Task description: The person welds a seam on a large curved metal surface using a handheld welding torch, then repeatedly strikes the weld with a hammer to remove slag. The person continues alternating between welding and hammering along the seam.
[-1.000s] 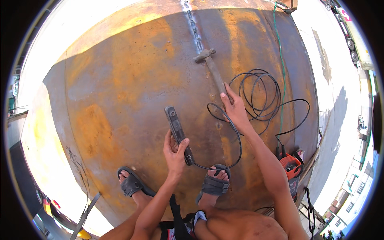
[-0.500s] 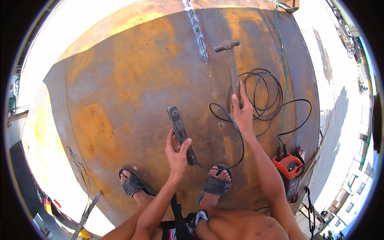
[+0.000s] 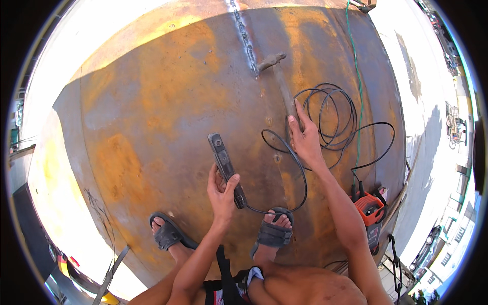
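My left hand [image 3: 222, 195] is closed around a black welding electrode holder [image 3: 223, 158]. Its jaw end points up and away, and a cable [image 3: 305, 185] runs from its lower end. No rod shows in it. In my right hand [image 3: 306, 141] is a hammer [image 3: 283, 84], gripped by its handle. The hammer's head reaches the near end of a weld bead [image 3: 246, 44], just to its right; whether they touch I cannot tell. The bead runs along a seam in a curved, rusty steel surface [image 3: 168, 132], with whitish residue along both sides.
My sandalled feet [image 3: 169, 234] stand on the steel. Black cable coils [image 3: 353, 114] lie right of the hammer. An orange and black welding machine [image 3: 369, 208] sits at the right, near a hanging chain [image 3: 395, 259]. A green line [image 3: 358, 71] runs along the right side.
My right hand has swung the hammer left, so its head is now beside the bead's near end. My left hand and the electrode holder have shifted only slightly.
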`<state>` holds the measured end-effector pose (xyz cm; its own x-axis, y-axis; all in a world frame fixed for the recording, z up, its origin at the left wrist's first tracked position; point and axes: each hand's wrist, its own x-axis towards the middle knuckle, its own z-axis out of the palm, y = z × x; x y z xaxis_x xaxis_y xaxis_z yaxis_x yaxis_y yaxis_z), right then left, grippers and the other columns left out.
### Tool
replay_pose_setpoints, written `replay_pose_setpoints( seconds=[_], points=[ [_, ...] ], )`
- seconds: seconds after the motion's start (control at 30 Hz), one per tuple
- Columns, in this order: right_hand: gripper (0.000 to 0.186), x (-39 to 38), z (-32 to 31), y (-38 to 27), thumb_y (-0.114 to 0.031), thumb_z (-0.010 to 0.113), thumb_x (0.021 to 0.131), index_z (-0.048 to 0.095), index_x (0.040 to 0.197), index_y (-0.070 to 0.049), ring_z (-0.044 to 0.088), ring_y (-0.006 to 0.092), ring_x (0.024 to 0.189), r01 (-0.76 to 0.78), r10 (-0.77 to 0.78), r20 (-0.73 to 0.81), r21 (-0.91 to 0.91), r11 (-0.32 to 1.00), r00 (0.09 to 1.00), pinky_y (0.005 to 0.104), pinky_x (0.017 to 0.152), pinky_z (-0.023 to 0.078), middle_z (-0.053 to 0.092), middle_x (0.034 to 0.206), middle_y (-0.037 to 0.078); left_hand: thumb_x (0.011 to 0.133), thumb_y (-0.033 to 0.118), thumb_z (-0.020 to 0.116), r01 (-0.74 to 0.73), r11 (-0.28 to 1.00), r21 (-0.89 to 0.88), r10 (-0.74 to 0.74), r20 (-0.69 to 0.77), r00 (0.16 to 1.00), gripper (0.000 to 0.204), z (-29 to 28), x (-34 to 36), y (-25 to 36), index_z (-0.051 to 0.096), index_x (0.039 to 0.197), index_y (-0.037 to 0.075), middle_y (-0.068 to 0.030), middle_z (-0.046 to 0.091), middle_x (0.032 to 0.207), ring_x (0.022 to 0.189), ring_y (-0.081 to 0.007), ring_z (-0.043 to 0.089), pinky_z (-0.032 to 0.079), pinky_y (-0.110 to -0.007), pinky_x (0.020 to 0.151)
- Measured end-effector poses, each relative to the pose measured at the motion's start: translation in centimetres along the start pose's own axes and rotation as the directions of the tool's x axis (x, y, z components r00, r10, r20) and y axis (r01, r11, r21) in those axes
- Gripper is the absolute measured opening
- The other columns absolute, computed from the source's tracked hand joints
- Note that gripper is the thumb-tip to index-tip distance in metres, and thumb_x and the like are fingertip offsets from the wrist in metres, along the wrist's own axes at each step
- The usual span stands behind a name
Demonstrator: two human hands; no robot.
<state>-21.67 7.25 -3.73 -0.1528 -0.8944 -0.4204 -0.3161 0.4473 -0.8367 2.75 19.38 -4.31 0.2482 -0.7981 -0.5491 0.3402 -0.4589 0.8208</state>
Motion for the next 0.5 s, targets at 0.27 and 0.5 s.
replay_pose_setpoints(
  seconds=[0.27, 0.5],
  points=[
    [0.064, 0.9, 2.0, 0.9, -0.037, 0.056, 0.115, 0.042, 0.166, -0.001, 0.059, 0.0162, 0.072, 0.111, -0.113, -0.042, -0.052, 0.993, 0.993, 0.036, 0.074, 0.053, 0.073, 0.098, 0.016, 0.1, 0.011, 0.08, 0.022, 0.999, 0.036, -0.022, 0.013, 1.0, 0.08, 0.0, -0.5, 0.4, 0.034, 0.162, -0.009, -0.0103, 0.067, 0.12, 0.093, -0.0095, 0.066, 0.056, -0.026, 0.076],
    [0.066, 2.2, 2.1, 1.3, -0.04, 0.055, 0.115, 0.043, 0.164, 0.001, 0.074, 0.0285, 0.096, 0.239, -0.249, -0.055, -0.148, 0.96, 0.967, 0.0423, 0.091, 0.056, 0.071, 0.133, 0.032, 0.099, 0.012, 0.08, 0.002, 1.0, 0.021, -0.002, 0.021, 1.0, 0.082, -0.1, -0.4, 0.9, 0.033, 0.162, -0.011, -0.0115, 0.067, 0.121, 0.091, -0.0106, 0.067, 0.057, -0.026, 0.073]
  ],
)
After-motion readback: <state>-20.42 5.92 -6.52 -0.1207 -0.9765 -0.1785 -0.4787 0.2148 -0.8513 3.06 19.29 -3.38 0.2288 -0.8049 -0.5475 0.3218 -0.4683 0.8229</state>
